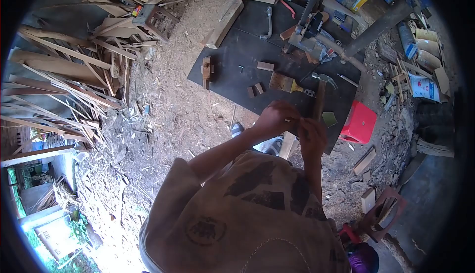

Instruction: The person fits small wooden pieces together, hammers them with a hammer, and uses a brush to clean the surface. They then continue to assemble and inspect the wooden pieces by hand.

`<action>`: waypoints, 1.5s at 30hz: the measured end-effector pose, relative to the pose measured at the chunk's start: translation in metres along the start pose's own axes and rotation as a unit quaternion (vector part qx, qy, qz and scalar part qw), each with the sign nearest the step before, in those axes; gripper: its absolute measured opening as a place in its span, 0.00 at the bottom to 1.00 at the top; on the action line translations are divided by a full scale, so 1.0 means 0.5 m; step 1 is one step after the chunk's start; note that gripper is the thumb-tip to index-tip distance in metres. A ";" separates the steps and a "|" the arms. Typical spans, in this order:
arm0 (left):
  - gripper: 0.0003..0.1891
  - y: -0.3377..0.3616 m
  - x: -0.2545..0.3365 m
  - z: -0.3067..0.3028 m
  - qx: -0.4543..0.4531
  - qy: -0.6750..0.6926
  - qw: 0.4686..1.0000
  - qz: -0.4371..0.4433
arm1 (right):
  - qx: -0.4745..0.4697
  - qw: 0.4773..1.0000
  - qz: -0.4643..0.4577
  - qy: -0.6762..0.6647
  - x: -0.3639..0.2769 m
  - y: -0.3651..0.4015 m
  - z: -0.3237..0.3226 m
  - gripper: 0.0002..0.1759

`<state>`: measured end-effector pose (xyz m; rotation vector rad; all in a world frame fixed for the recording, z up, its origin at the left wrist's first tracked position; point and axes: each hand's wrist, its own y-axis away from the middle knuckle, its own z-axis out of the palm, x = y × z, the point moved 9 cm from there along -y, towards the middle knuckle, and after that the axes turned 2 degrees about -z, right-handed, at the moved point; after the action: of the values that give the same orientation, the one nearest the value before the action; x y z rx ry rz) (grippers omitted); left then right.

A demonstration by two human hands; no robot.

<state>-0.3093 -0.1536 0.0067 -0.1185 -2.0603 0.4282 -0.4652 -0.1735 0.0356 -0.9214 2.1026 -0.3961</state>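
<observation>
My left hand (277,118) and my right hand (312,135) meet over the near edge of the dark work table (225,77), fingertips pinched together. Whatever they hold is too small or hidden to make out. Just beyond them lie a claw hammer (320,97) with a wooden handle and a wide brush (283,82). A green piece (329,119), like sandpaper, is right of my right hand. Two small wood blocks (255,90) sit beyond my left hand, with another block (265,66) farther off. A small wooden hand plane (207,71) rests near the table's left corner.
A red plastic stool (359,122) stands right of the table. A metal machine frame (309,35) rises at the far right. A socket wrench (267,23) and a timber piece (225,24) lie at the far side. Scrap wood (74,70) is heaped on the left; shavings cover the ground.
</observation>
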 end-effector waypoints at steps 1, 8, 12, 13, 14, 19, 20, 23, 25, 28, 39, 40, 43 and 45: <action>0.10 0.001 -0.001 0.001 -0.002 -0.003 1.000 -0.001 | -0.001 1.000 -0.001 -0.001 -0.001 0.000 0.000 0.18; 0.12 0.004 0.010 0.006 0.006 -0.024 1.000 0.013 | -0.004 1.000 0.007 -0.005 -0.001 0.001 -0.003 0.19; 0.12 0.003 0.022 0.006 0.010 -0.049 0.998 0.033 | -0.002 1.000 0.004 0.001 0.001 0.006 -0.004 0.18; 0.12 0.002 0.024 0.005 0.009 -0.048 0.998 0.033 | -0.002 1.000 0.006 0.001 0.003 0.008 -0.003 0.18; 0.12 0.001 0.027 0.004 0.008 -0.047 0.998 0.032 | -0.003 1.000 0.007 0.001 0.005 0.010 -0.002 0.18; 0.12 0.004 0.029 0.000 0.012 -0.053 0.998 0.034 | 0.000 1.000 0.013 -0.002 0.004 0.015 0.001 0.18; 0.12 0.005 0.028 0.001 0.014 -0.049 0.998 0.034 | 0.000 1.000 0.015 -0.004 0.005 0.016 0.002 0.17; 0.12 0.009 0.024 0.004 0.016 -0.044 0.998 0.039 | 0.003 1.000 0.012 -0.003 0.003 0.016 0.001 0.17; 0.12 0.010 0.022 0.005 0.017 -0.047 0.998 0.043 | 0.007 1.000 0.007 -0.001 -0.001 0.014 0.000 0.17; 0.12 0.012 0.024 0.002 0.015 -0.054 0.997 0.044 | 0.011 1.000 -0.001 0.000 -0.006 0.012 0.000 0.17; 0.12 0.020 0.027 -0.006 0.016 -0.064 0.997 0.048 | 0.007 1.000 0.007 -0.004 -0.006 0.011 0.007 0.16; 0.13 0.020 0.027 -0.007 0.018 -0.064 0.997 0.049 | 0.006 1.000 0.007 -0.003 -0.006 0.011 0.006 0.16; 0.13 0.020 0.025 -0.008 0.018 -0.062 0.997 0.047 | 0.004 1.000 0.006 -0.001 -0.010 0.007 0.005 0.16; 0.13 0.021 0.023 -0.007 0.014 -0.057 0.997 0.045 | 0.002 1.000 0.002 0.003 -0.011 0.006 0.005 0.16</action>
<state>-0.3132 -0.1398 0.0140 -0.1749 -2.1654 0.5291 -0.4624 -0.1674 0.0354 -0.9153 2.1073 -0.4004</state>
